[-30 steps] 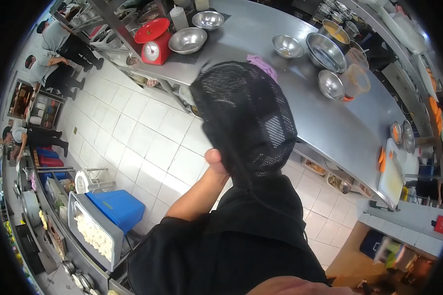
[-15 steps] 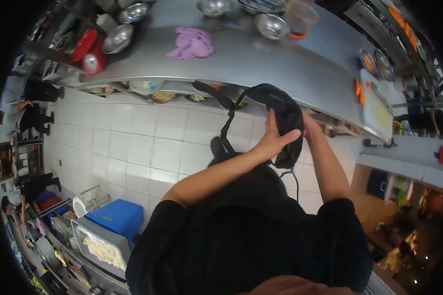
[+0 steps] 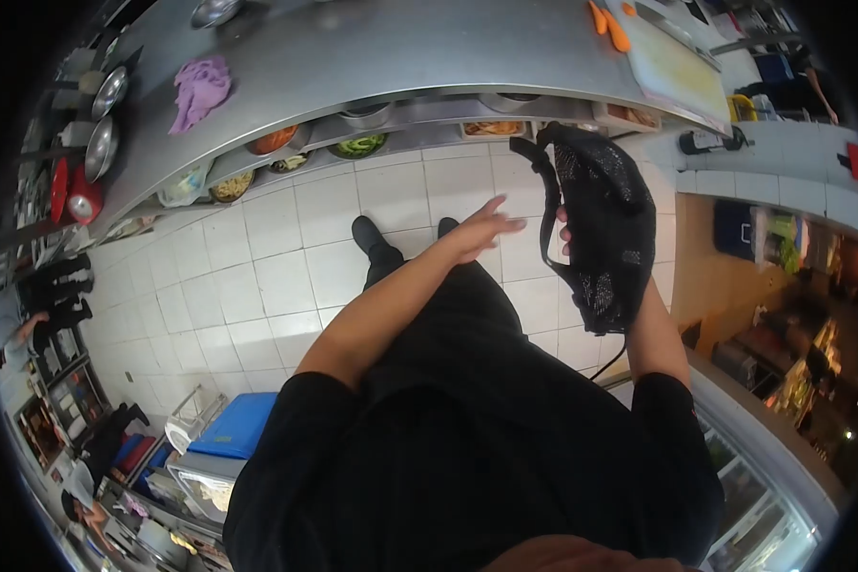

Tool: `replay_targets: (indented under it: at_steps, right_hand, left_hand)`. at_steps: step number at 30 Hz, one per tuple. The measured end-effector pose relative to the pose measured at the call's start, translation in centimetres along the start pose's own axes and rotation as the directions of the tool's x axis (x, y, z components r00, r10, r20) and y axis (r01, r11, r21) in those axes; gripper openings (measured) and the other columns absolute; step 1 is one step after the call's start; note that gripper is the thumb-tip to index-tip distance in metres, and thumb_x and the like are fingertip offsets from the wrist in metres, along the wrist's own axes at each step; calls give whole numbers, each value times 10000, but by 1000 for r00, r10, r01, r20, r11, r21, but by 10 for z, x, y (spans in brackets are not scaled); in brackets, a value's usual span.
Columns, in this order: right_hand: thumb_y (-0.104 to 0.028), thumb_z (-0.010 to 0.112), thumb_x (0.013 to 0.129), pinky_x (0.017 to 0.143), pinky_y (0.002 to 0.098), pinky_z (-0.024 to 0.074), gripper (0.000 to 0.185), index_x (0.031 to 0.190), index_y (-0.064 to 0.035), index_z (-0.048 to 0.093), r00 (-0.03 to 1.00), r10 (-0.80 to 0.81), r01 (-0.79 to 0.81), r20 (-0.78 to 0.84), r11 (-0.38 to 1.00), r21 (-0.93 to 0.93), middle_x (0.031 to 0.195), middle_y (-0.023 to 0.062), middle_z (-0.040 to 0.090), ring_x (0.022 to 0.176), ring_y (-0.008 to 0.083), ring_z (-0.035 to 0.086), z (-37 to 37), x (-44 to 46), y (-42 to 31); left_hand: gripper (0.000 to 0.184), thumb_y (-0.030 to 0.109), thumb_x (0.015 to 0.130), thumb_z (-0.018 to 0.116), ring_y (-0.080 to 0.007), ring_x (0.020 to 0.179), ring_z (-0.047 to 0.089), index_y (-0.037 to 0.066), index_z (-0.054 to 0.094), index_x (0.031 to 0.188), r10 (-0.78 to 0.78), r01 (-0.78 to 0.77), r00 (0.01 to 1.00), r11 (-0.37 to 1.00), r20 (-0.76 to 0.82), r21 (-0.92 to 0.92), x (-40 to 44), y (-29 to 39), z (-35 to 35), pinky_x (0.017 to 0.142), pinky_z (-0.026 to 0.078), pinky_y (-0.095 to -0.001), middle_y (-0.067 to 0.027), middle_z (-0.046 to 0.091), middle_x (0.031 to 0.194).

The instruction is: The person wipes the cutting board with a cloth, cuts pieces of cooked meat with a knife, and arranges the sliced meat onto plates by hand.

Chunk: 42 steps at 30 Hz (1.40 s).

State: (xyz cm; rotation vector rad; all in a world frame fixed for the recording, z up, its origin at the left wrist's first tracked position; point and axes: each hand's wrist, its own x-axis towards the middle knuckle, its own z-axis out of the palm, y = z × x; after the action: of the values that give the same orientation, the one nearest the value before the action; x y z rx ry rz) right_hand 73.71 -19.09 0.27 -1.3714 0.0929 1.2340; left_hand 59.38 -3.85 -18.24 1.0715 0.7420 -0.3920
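In the head view, a black mesh cap-like piece [image 3: 608, 224] with a dangling black strap [image 3: 549, 181] hangs in the air over the white tiled floor [image 3: 229, 305], just short of the stainless-steel bench [image 3: 400, 48]. The right hand [image 3: 564, 232] carries it: its fingers are clamped on the near-left edge, while the rest of that hand is hidden behind the mesh. The left hand [image 3: 483, 235] is empty, blurred, its fingers apart, near the strap but not touching it.

Half a second ago both hands were on the piece; now the left has come away, so the right alone bears it, and the left is free. A second ago the piece was up close to the camera; it is now lower and over to the right.

The view has swung too: the crumpled purple cloth [image 3: 202, 92] now shows far left on the bench, and the white cutting board [image 3: 667, 71], with whole orange carrots [image 3: 618, 34] beside it, shows more fully at upper right.
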Motion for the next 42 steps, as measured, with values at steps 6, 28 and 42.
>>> replay_targets:
  at_steps: [6, 28, 42]
  right_hand:
    - [-302, 623, 1015, 653, 360, 636, 431, 1330, -18, 549, 991, -110, 88, 79, 966, 243, 1052, 121, 635, 808, 214, 664, -25, -61, -7]
    - [-364, 544, 1042, 688, 391, 618, 507, 1410, -17, 510, 922, -268, 145, 281, 909, 391, 1088, 169, 618, 819, 277, 665, -51, -49, -65]
    - [-307, 538, 1057, 621, 347, 609, 437, 1388, -22, 526, 945, -231, 154, 231, 939, 308, 1056, 155, 638, 785, 239, 669, -60, -14, -82]
  left_hand:
    - [406, 229, 986, 702, -256, 1321, 539, 124, 558, 1351, 310, -224, 825, 947, 473, -231, 38, 38, 41, 1089, 426, -527, -98, 617, 1329]
    - [584, 158, 934, 615, -191, 929, 542, -25, 457, 1466, 521, -49, 771, 622, 367, -781, -94, 59, -26, 860, 465, -348, -62, 576, 1047]
    - [652, 1, 846, 624, -188, 1014, 561, 1, 506, 1488, 475, -313, 869, 743, 136, -591, -99, 72, -19, 951, 451, -323, -70, 606, 1036]
